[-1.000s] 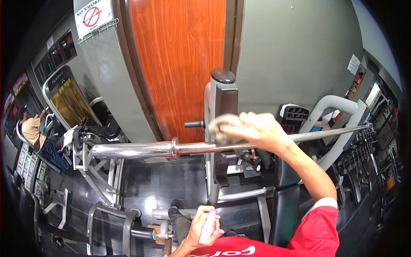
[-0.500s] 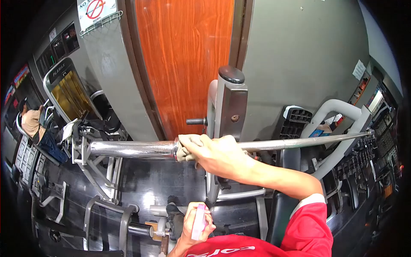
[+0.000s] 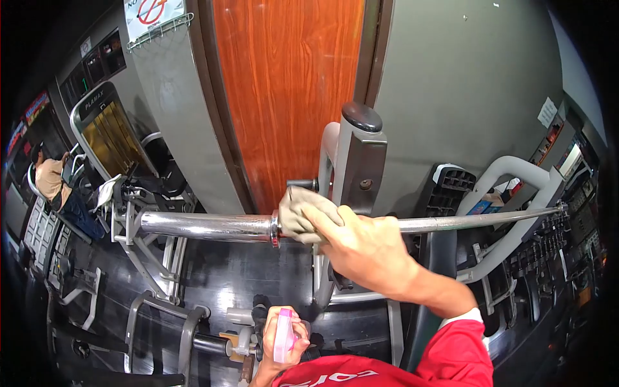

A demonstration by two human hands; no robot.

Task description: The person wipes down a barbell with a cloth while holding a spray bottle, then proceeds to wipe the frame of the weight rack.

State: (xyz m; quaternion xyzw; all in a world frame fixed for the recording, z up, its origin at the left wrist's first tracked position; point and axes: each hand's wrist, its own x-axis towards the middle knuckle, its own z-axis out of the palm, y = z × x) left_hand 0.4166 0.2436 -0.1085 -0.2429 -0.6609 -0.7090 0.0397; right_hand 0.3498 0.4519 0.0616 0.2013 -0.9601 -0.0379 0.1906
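Note:
A long metal barbell bar (image 3: pixel 206 226) runs across the view, with its thick sleeve on the left and a collar ring (image 3: pixel 275 229) beside the cloth. My right hand (image 3: pixel 364 248) grips a crumpled grey-beige cloth (image 3: pixel 302 214) against the bar, just right of the collar. Lower down, close to my red shirt, my left hand (image 3: pixel 284 338) is wrapped round a pink and clear object (image 3: pixel 282 335). What exactly that object is cannot be made out.
Behind the bar stands a grey machine upright (image 3: pixel 364 158) before a wooden door (image 3: pixel 287 97). A seated person (image 3: pixel 55 184) is at the far left near a Plamax machine (image 3: pixel 106 132). A padded bench (image 3: pixel 435 277) and dumbbell racks are on the right.
My right hand and the cloth have shifted a little right, baring the collar, and the cloth is bunched higher. My left hand has moved slightly left. The view has shifted a little.

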